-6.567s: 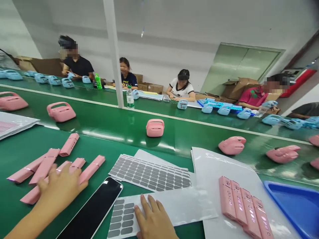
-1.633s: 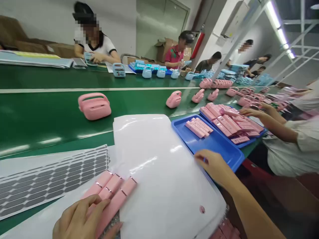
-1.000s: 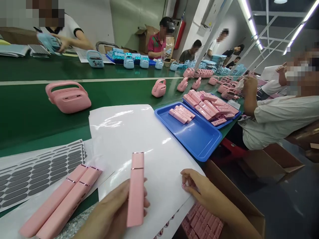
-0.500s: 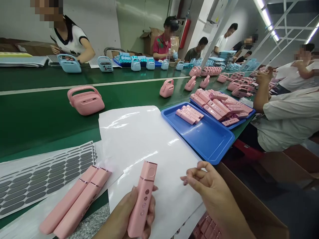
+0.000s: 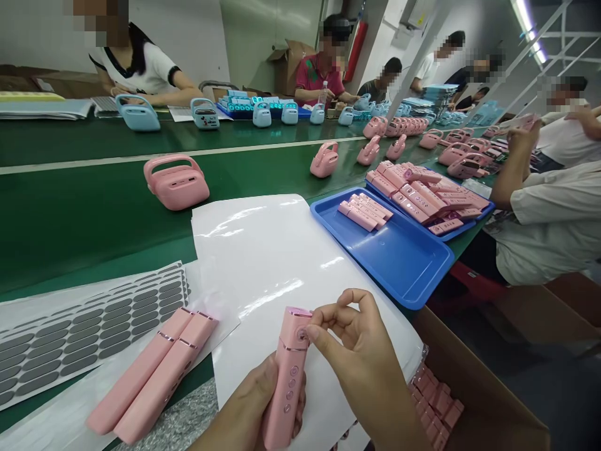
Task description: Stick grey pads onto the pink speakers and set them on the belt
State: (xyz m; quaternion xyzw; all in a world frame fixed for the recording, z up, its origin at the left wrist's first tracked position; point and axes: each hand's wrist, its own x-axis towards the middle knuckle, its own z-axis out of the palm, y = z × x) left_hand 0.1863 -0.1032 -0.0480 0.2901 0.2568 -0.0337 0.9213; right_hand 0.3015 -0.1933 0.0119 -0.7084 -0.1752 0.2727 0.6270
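My left hand (image 5: pixel 258 401) is wrapped around the lower part of a pink stick-shaped microphone (image 5: pixel 288 385), held upright with its row of round buttons facing me. At its head, the thumb and index finger of my right hand (image 5: pixel 359 357) are pinched together over the round recess. A small round sticker (image 5: pixel 302 334) with a dark mark shows there, partly covered by the thumb tip. Two more pink microphones (image 5: pixel 157 379) lie side by side to the left, close to a sheet of grey oval stickers (image 5: pixel 107 332). White glossy sheets (image 5: pixel 263 250) lie beneath my hands.
A blue tray (image 5: pixel 404 269) holds several pink microphones; a fuller blue tray (image 5: pixel 486 213) is behind it. Pink handled speakers (image 5: pixel 178 185) and blue ones (image 5: pixel 138 116) stand along the green belt (image 5: pixel 75 225). A cardboard box (image 5: pixel 488 382) sits below right. Several people sit around.
My right hand has moved left onto the microphone's head, where the blank recess now shows a small marked round sticker. The left hand still holds the microphone; the view has shifted slightly.
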